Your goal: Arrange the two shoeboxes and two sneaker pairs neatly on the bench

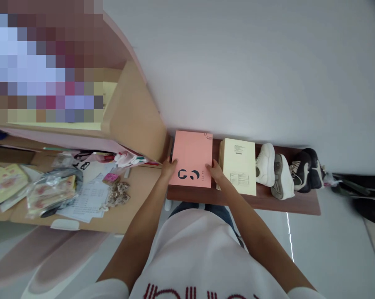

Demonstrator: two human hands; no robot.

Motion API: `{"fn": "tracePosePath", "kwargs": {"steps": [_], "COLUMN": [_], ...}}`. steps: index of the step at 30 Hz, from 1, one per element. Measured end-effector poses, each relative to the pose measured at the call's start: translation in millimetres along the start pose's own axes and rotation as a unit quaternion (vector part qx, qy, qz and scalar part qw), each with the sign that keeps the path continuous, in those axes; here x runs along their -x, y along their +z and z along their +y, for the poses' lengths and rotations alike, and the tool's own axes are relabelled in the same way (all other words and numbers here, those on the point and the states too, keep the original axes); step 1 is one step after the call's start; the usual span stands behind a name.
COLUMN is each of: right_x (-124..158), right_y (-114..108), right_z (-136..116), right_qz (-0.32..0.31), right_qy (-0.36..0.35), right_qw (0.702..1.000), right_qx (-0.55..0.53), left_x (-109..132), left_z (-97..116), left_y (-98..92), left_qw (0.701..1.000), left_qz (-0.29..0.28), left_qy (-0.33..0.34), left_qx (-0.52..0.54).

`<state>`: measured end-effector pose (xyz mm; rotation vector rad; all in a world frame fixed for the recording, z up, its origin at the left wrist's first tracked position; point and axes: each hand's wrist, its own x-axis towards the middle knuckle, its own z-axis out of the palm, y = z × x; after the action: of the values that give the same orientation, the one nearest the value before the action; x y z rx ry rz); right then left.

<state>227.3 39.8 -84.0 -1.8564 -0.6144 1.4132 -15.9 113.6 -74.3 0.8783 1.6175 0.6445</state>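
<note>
A flat salmon-pink box (190, 158) with a black logo lies on a dark wooden shelf (262, 203). My left hand (168, 169) grips its left edge. My right hand (215, 172) is at its right edge, with the fingers over the pink face, close to a cream box (239, 166). That cream box has printed labels and stands right beside the pink one. The shelf's far edge under the pink box is hidden.
White sneakers (273, 170) and black sneakers (304, 170) stand on the shelf to the right. A white wall (237, 70) rises behind it. To the left, a wooden desk (137, 195) holds papers (84, 195) and plastic bags (53, 193).
</note>
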Motion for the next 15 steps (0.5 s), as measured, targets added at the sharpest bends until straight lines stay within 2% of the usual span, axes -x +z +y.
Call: {"fn": "tracePosePath", "kwargs": {"steps": [2, 4, 8, 12, 15], "right_x": [5, 11, 23, 31, 31], "right_y": [-6, -17, -58, -111, -148], "right_z": [-2, -4, -14, -18, -11], "right_qz": [0.037, 0.045, 0.071, 0.108, 0.138], "right_qy": [-0.042, -0.09, -0.132, -0.129, -0.122], "right_qw": [0.998, 0.994, 0.989, 0.986, 0.983], "right_qx": [0.036, 0.036, 0.007, 0.007, 0.005], "left_x": [9, 20, 44, 64, 75], "left_z": [10, 21, 41, 53, 51], "left_y": [5.8, 16.8, 55.6, 106.8, 143.3], "left_qw": [0.995, 0.986, 0.981, 0.983, 0.98], "left_qz": [0.067, 0.088, 0.033, -0.041, -0.092], "left_qy": [0.046, 0.098, 0.168, 0.171, 0.165], "left_qx": [-0.061, -0.099, -0.096, -0.059, -0.063]}}
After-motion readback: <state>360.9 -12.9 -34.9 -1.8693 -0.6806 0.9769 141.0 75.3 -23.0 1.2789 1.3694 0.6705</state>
